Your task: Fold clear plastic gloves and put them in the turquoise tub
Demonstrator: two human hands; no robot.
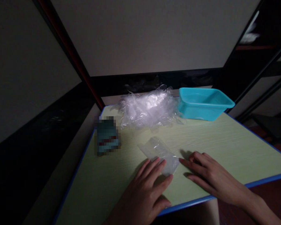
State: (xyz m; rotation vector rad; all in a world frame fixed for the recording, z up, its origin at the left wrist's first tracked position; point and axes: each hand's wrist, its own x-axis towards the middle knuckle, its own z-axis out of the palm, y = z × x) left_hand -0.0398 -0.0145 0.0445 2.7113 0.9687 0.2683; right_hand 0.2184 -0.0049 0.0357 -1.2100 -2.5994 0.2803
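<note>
A small clear plastic bag (158,150) lies flat on the pale green table in front of me. My left hand (148,189) is spread palm down, its fingertips resting on the bag's near left part. At the bag's right corner, the index finger of my right hand (207,172) points inward and reaches its edge. That hand has its thumb and index finger apart, with the other fingers curled, and nothing shows in its grasp. Farther back sits a loose heap of clear plastic bags (151,107).
To the right of the heap stands a turquoise plastic basin (201,109). A blurred-out dark green item (107,136) lies near the left edge of the table (224,140), which has blue edging. Pale panels (142,37) rise close behind the table.
</note>
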